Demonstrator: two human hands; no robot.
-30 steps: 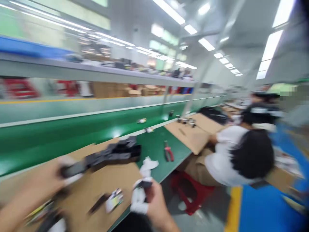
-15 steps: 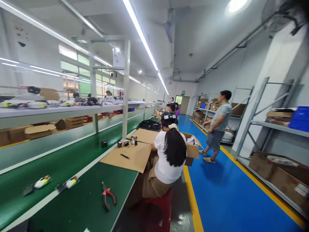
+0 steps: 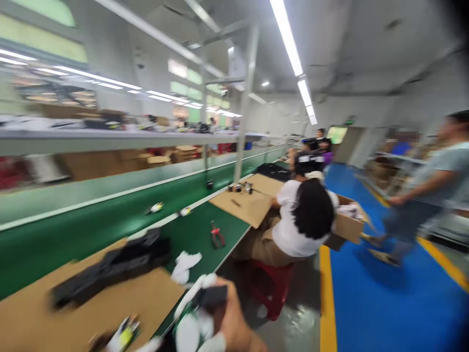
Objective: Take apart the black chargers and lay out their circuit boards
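At the bottom centre my right hand (image 3: 236, 315) is closed around a small black block-shaped part (image 3: 212, 296). White covering shows over the fingertips. Just below the block are round white and green pieces (image 3: 188, 330), too blurred to name. A white patch at the lower edge may be my left hand (image 3: 152, 345); its fingers cannot be made out. Left of the hands, a small assembly with a white and yellow-green body (image 3: 126, 335) lies on brown cardboard (image 3: 157, 298). A long black moulded tray (image 3: 113, 269) rests farther back on that sheet.
A crumpled white cloth (image 3: 185, 266) and red-handled pliers (image 3: 217, 235) lie on the green bench (image 3: 198, 230). A seated co-worker (image 3: 304, 220) is ahead, beside an open carton (image 3: 348, 225). Another person (image 3: 428, 181) stands in the blue aisle (image 3: 366, 293) at right.
The view has swung left and down, with motion blur. My right hand with the black part, the tray and the nearer cardboard have come into sight. The standing person appears farther right.
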